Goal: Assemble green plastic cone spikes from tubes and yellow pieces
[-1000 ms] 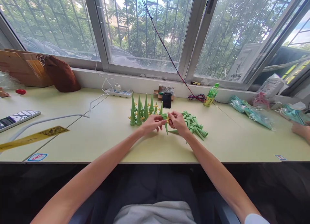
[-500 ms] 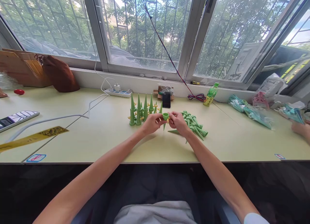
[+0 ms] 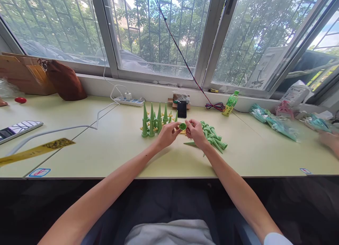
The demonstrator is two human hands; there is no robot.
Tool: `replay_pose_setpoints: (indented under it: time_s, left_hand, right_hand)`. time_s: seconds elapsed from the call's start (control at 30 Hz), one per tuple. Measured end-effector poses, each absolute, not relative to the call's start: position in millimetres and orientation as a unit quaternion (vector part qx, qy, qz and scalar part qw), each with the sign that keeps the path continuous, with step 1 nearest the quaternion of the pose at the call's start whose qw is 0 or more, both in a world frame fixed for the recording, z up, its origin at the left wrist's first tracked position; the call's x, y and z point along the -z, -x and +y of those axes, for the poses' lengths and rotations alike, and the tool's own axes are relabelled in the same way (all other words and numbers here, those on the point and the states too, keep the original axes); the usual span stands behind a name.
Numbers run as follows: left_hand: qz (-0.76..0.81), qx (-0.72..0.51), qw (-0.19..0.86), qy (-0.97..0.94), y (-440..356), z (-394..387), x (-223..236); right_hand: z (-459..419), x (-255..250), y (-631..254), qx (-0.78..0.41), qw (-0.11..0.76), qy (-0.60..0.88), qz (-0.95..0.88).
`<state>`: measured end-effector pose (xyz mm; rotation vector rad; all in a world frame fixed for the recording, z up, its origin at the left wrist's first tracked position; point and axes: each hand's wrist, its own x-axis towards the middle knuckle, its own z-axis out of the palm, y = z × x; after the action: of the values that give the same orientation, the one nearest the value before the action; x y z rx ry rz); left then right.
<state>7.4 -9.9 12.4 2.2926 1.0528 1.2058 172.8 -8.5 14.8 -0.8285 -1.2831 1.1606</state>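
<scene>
A green plastic plant watering spike (image 3: 182, 126) is held up over the table, its round open end facing me. My left hand (image 3: 169, 134) grips it from the left between thumb and fingers. From the right, the closed fingertips of my right hand (image 3: 195, 132) press against its edge; any small part between them is hidden. To the left stand several green spikes (image 3: 144, 127) upright, points up, with yellow valves on their sides. Beside my right hand lies a loose pile of green spikes (image 3: 215, 138). Yellow pieces (image 3: 183, 132) show just below the held spike.
Behind the spikes are a black phone (image 3: 182, 109) and a small cardboard box (image 3: 178, 99). A green drink bottle (image 3: 231, 103) stands back right, near bagged items (image 3: 282, 125). A power strip (image 3: 131, 101) with a white cable lies back left. Another person's hand (image 3: 329, 140) is at the right edge.
The held spike has tipped so its open end turns toward me and its point no longer shows. Both my hands stay nearly in place. The other person's hand has shifted slightly.
</scene>
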Motion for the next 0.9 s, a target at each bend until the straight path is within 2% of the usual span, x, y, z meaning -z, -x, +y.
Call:
replay_pose_setpoints:
  time_s: [0.2, 0.3, 0.4, 0.63, 0.9]
  left_hand:
    - [0.396, -0.454, 0.42, -0.679, -10.1, -10.2, -18.1]
    - [0.373, -0.396, 0.563, -0.622, -6.9, -11.2, -23.3]
    - [0.333, -0.344, 0.639, -0.602, -6.4, -14.3, -27.1]
    - [0.31, -0.336, 0.641, -0.617, -5.7, -16.6, -27.9]
    - [0.308, -0.337, 0.56, -0.691, 0.3, -13.5, -21.9]
  right_hand:
    - [-5.5, -12.5, -174.6, -0.388, 0.62, 0.371, -0.573]
    - [-7.1, -11.9, -175.3, -0.342, 0.611, 0.376, -0.607]
    - [-12.2, -14.3, -175.0, -0.296, 0.584, 0.395, -0.644]
    - [-15.6, -15.9, -176.0, -0.275, 0.561, 0.4, -0.671]
    - [-9.1, -7.3, -175.1, -0.289, 0.549, 0.411, -0.668]
